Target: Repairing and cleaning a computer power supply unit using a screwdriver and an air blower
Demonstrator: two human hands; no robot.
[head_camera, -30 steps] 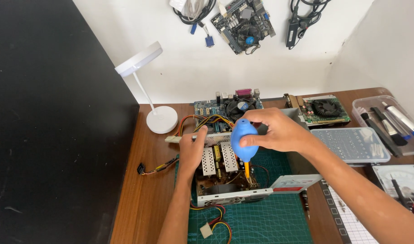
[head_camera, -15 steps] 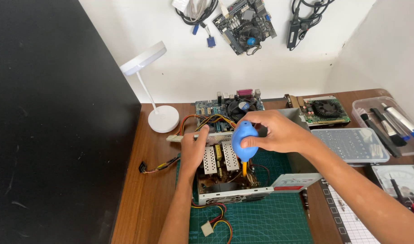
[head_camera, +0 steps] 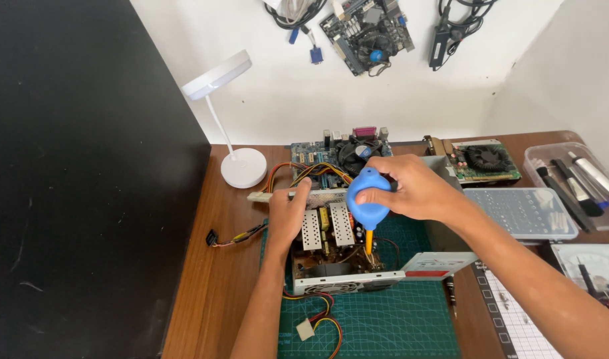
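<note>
In the head view, the right hand (head_camera: 417, 189) is clamped around a blue rubber air blower (head_camera: 367, 203), its yellow nozzle pointing down into an opened power supply unit (head_camera: 331, 249) on the green cutting mat (head_camera: 384, 319) at the bench's middle. The left hand (head_camera: 288, 216) rests with fingers spread flat on the unit's left side, gripping nothing, and a white desk lamp (head_camera: 241, 163) stands toward the bench's back left corner.

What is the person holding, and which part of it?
The right hand squeezes a blue air blower by its bulb; the left hand rests on the open power supply.

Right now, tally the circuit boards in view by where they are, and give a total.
On the wall: 1, wall motherboard
On the desk, loose: 2, desk motherboard and graphics card
Inside the opened power supply: 1
Total: 4
</note>
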